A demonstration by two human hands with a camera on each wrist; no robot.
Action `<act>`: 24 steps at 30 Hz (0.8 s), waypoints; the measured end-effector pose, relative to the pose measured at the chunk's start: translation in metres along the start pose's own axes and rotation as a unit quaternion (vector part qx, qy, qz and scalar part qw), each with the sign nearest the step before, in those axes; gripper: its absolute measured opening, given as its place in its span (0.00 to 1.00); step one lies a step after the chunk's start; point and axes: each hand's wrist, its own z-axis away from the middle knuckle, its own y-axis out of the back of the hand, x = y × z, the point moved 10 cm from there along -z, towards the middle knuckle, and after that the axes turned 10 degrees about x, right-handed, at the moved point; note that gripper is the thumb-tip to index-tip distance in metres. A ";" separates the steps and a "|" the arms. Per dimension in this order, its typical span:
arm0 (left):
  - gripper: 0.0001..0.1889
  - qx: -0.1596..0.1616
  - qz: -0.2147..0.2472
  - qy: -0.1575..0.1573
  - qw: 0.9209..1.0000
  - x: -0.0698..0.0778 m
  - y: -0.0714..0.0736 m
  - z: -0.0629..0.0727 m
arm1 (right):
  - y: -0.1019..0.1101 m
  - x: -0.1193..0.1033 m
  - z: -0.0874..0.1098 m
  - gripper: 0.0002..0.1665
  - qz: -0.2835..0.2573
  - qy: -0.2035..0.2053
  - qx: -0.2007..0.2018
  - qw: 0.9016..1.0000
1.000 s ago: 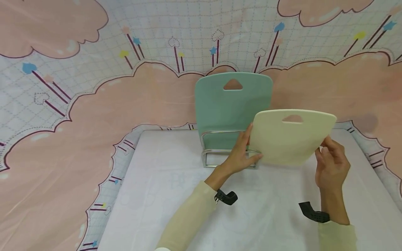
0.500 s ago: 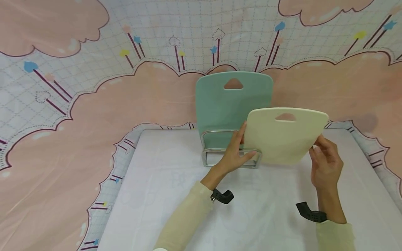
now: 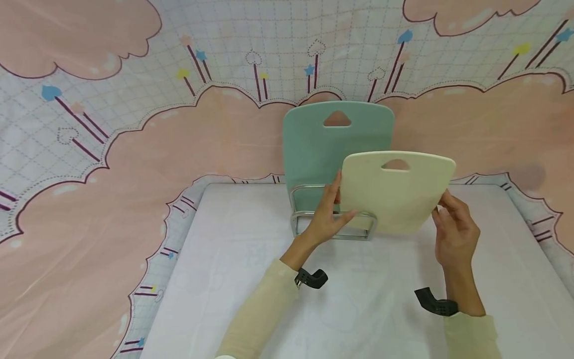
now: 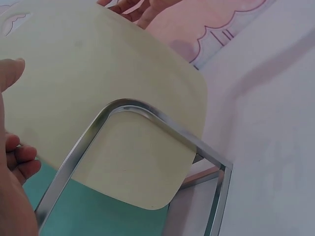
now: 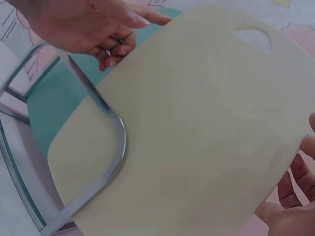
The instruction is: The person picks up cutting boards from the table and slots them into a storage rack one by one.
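Note:
A cream cutting board [image 3: 394, 194] hangs tilted over the right side of a metal wire rack [image 4: 167, 124], its lower left corner behind the rack's front bar. My right hand [image 3: 456, 234] pinches the board's right edge between thumb and fingers. At the opposite edge, my left hand [image 3: 325, 219] holds the board, thumb in front and fingers curled at the edge, as the left wrist view shows. Behind it a green cutting board [image 3: 314, 144] stands upright in the rack's rear part. The cream board hides some of the green one and of the rack.
The rack stands toward the back of a table [image 3: 233, 279] covered in white cloth. A patterned curtain [image 3: 233, 139] with pink clouds hangs behind the table and drapes down on both sides. Each wrist wears a black strap.
Both hands have moved left together with the cream cutting board, so its lower left corner has come behind the rack's front bar. The green board and rack stay where they were.

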 end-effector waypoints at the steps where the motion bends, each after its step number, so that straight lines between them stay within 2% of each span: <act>1: 0.44 0.000 -0.001 0.001 1.000 -0.001 0.001 0.000 | -0.001 0.001 0.000 0.22 0.002 0.001 -0.001 1.000; 10: 0.43 0.007 -0.012 -0.013 1.000 -0.002 0.013 0.002 | -0.008 0.010 0.004 0.22 0.009 -0.004 0.002 1.000; 15: 0.44 0.016 -0.004 -0.010 1.000 -0.004 0.022 0.004 | -0.013 0.016 0.006 0.22 0.005 -0.009 0.002 1.000; 24: 0.43 0.019 -0.017 -0.009 1.000 -0.005 0.032 0.009 | -0.022 0.022 0.009 0.23 0.010 -0.009 -0.008 1.000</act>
